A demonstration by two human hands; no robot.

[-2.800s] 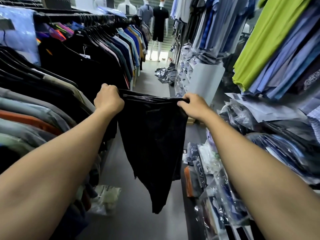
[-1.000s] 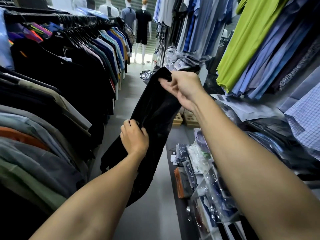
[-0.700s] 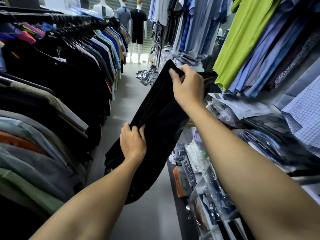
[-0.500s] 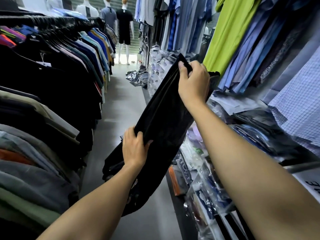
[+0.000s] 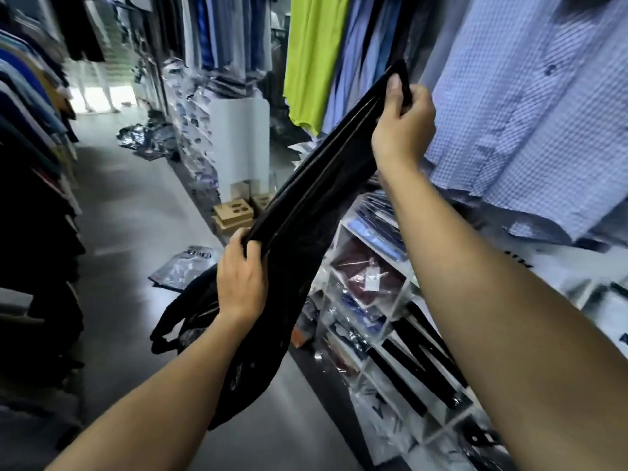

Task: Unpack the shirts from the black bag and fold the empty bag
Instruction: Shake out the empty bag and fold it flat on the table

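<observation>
Head view: the black bag is up in the air over the aisle floor, stretched into a long narrow band that slants from upper right down to lower left. The right hand has its fingers curled round the top end, thumb laid along the edge, and lifts it high near the hanging blue checked shirt. The left hand grips the band lower down, fingers wrapped over its layered edge. Holding it by two points well apart pulls the plastic taut, which likely serves to line up the layers and flatten the lengthwise fold before it is doubled over.

Below the left hand the rest of the bag hangs loose, its handle loops dangling. It looks thin and slack along its whole length, so it is probably empty, and the folding step is under way rather than the unpacking.

Wrapped shirts sit in the shelf cubbies on the right, and one wrapped shirt lies on the floor beside the left hand; which of these came out of the bag cannot be told. A rack of hanging clothes lines the left side of the aisle
</observation>
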